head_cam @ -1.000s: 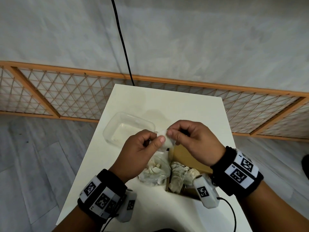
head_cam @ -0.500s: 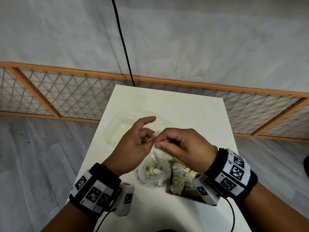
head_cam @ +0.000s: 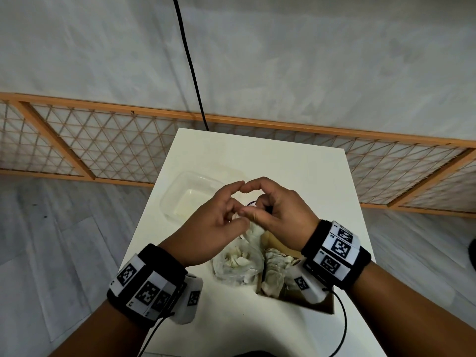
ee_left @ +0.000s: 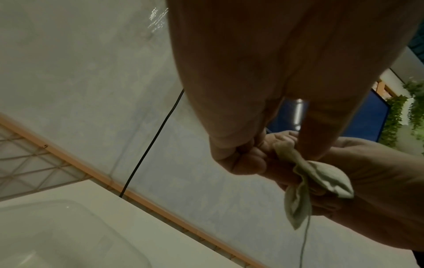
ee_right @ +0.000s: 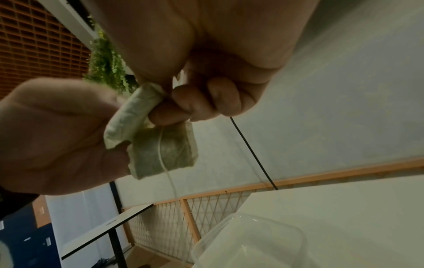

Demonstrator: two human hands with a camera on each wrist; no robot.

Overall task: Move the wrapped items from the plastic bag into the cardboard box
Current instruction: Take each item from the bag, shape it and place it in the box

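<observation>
Both hands pinch one soft, crinkly paper tea bag (ee_right: 158,145): left hand (head_cam: 211,233), right hand (head_cam: 278,212). A thin string (ee_right: 168,174) dangles below.

No readable words, brand names or numbers anywhere, black-and-white square marker codes on the left wristband (head_cam: 144,287), the same codes on the right wristband (head_cam: 337,251), tiny characters beside the codes too small to read
</observation>
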